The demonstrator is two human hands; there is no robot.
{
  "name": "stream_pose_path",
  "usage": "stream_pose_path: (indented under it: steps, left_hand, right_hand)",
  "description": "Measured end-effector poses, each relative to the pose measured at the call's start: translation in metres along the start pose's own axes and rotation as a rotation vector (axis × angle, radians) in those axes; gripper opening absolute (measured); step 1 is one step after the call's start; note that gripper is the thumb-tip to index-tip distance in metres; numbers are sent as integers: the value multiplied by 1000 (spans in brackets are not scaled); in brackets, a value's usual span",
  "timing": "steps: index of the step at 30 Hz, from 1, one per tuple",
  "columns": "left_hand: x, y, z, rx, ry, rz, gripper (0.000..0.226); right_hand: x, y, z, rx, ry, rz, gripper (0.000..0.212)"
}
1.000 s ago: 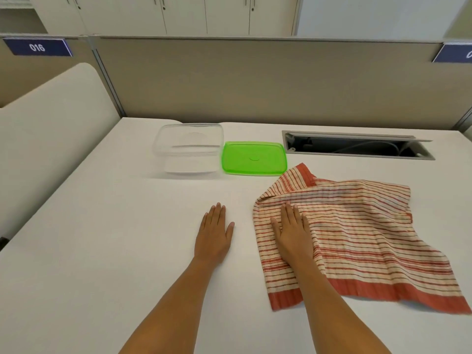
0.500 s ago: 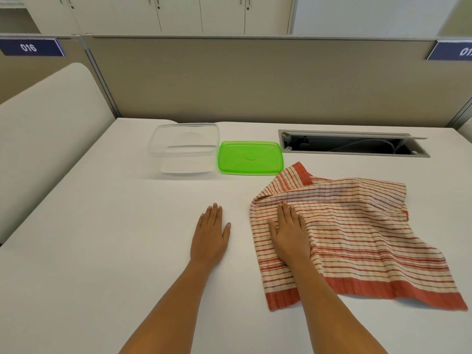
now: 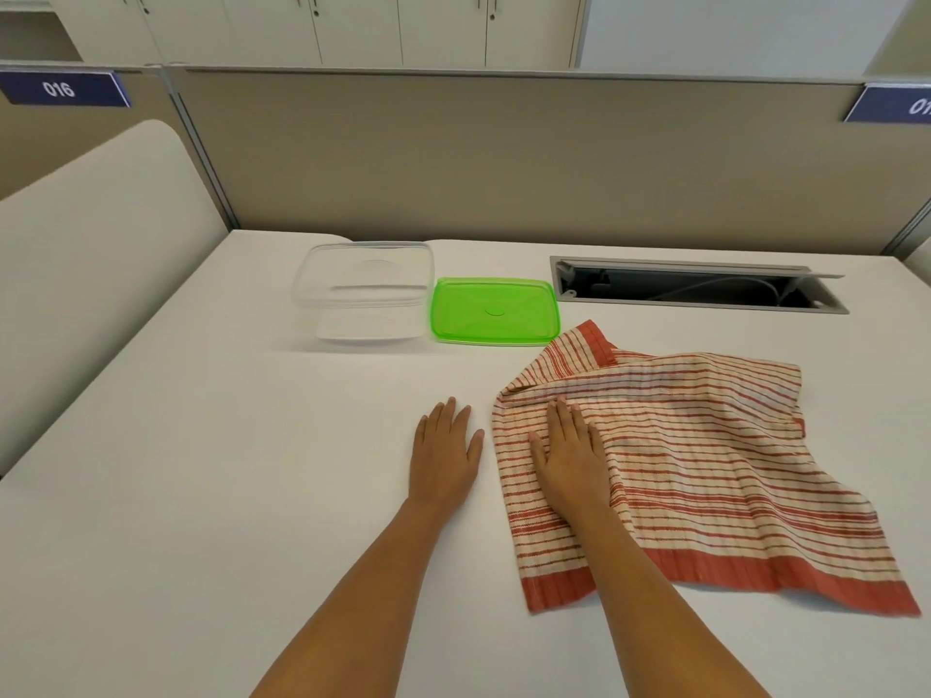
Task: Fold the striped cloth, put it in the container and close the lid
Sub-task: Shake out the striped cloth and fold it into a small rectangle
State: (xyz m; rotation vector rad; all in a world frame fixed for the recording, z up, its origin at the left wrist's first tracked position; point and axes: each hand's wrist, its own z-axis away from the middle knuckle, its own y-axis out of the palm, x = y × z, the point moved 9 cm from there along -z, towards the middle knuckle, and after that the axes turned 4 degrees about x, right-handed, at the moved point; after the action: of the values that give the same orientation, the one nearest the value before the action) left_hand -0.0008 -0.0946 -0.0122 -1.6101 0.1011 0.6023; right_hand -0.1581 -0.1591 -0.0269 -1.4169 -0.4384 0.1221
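The red-and-cream striped cloth (image 3: 705,460) lies spread on the white desk at the right, with its far left corner turned over. My right hand (image 3: 569,450) rests flat, palm down, on the cloth's left part, holding nothing. My left hand (image 3: 446,453) lies flat on the bare desk just left of the cloth, fingers loosely together. An empty clear plastic container (image 3: 365,294) stands farther back, and its green lid (image 3: 494,310) lies flat on the desk right beside it, on the right.
A grey cable slot (image 3: 695,284) with its flap raised is set into the desk (image 3: 201,471) behind the cloth. A beige partition (image 3: 504,158) closes off the back. A rounded cream panel (image 3: 95,274) borders the left side.
Both hands and the cloth stay where they were. Only the view has shifted slightly.
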Motion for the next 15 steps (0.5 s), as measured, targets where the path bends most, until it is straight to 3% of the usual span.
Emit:
stream_pose_path:
  steps: [7,15]
  left_hand:
    - [-40,10,-13,82,-46,196,50]
    - [-57,-22,-26,-54,-105,481,26]
  right_hand:
    - [0,-12,1,-52,-8,-91,56]
    - [-6,-58,-6,-278,-41,-303,46]
